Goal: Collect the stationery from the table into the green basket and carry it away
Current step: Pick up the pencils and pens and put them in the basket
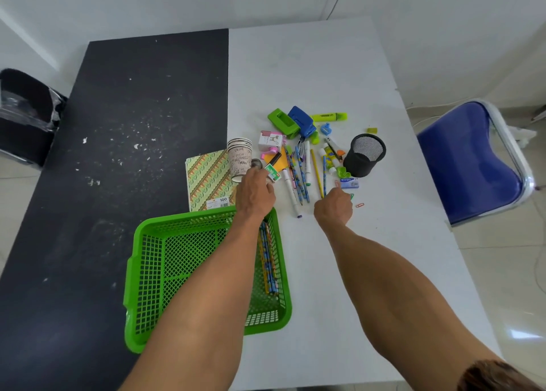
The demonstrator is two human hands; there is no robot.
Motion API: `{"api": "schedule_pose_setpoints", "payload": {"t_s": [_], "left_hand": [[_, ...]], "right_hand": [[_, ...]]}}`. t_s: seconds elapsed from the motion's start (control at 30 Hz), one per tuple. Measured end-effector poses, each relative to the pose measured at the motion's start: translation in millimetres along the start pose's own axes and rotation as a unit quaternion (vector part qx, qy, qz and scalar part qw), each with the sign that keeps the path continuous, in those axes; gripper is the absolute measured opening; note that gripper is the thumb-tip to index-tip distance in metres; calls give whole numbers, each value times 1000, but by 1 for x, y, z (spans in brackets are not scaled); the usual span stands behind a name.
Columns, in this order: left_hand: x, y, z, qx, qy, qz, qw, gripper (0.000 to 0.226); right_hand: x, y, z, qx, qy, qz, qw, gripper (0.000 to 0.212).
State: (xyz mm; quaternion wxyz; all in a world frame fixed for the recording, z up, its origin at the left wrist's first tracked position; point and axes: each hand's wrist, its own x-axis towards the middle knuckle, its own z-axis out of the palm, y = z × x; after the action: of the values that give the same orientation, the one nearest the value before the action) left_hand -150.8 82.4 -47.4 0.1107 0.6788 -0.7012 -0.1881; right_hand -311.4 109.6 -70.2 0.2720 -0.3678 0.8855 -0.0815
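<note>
The green basket (147, 260) stands at the table's near edge with several patterned pencils (269, 260) lying along its right side. Beyond it is a pile of stationery: pens and pencils (301, 172), a green hole punch (283, 122), a blue hole punch (302, 121), a yellow highlighter (329, 116) and a black mesh pen cup (365, 155). My left hand (255, 194) reaches over the basket's far rim and its fingers close on a small green box (273, 172). My right hand (334, 207) curls round the near ends of a yellow pencil (316, 172) and a blue pencil (324, 175).
A patterned notebook (206, 181) lies left of the pile with stacked paper cups (238, 158) on it. Loose paper clips (359, 205) and a blue clip box (349, 183) sit right of my right hand. A blue chair (469, 160) stands right of the table, a black bin (26, 116) at the left.
</note>
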Motion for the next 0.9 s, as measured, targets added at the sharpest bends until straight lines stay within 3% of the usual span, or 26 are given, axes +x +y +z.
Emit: {"api": "schedule_pose_setpoints", "payload": {"t_s": [0.13, 0.4, 0.63, 0.77, 0.9], "left_hand": [[-16, -7, -18, 9, 0, -5, 1000, 35], [-54, -25, -62, 31, 22, -38, 999, 31], [-80, -41, -78, 35, 28, -38, 998, 32], [-92, -55, -79, 31, 23, -27, 999, 32], [-102, -71, -75, 34, 10, -27, 999, 32]], "right_hand": [[-28, -16, -9, 30, 22, -49, 998, 23], [-121, -52, -4, 55, 86, -192, 976, 29], [-191, -34, 32, -37, 56, -283, 957, 20], [-209, -5, 61, -109, 12, -276, 955, 31], [-217, 10, 80, -161, -7, -241, 957, 27]]}}
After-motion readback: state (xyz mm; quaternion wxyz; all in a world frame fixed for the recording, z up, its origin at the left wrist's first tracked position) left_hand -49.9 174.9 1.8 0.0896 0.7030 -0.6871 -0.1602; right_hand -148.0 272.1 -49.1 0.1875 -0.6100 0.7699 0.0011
